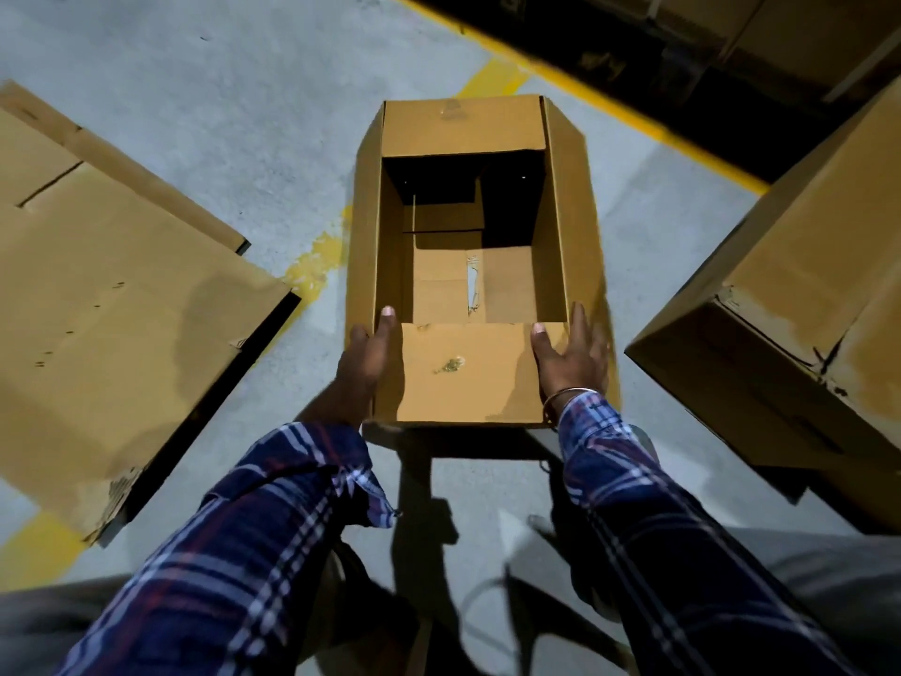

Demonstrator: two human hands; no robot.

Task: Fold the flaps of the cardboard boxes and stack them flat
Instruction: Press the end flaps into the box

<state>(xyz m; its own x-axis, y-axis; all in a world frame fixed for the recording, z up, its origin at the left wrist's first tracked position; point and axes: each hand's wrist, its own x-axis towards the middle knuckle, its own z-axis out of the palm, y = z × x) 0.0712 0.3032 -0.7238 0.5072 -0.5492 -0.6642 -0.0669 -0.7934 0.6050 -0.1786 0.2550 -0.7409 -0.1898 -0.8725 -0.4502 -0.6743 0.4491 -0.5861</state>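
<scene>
Head view: an open brown corrugated cardboard box (468,265) stands on the grey concrete floor (273,139) at frame centre, rectangular, near flap (463,373) folded inward, torn tape inside. The left hand (368,356) and right hand (570,356) press flat against its near corners, fingers straight, clamping nothing. Flattened cardboard (112,304) lies at left; a closed carton (790,309) sits at right.

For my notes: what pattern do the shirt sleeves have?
Dark blue plaid with white and red lines on the sleeves, seen in the head view.
</scene>
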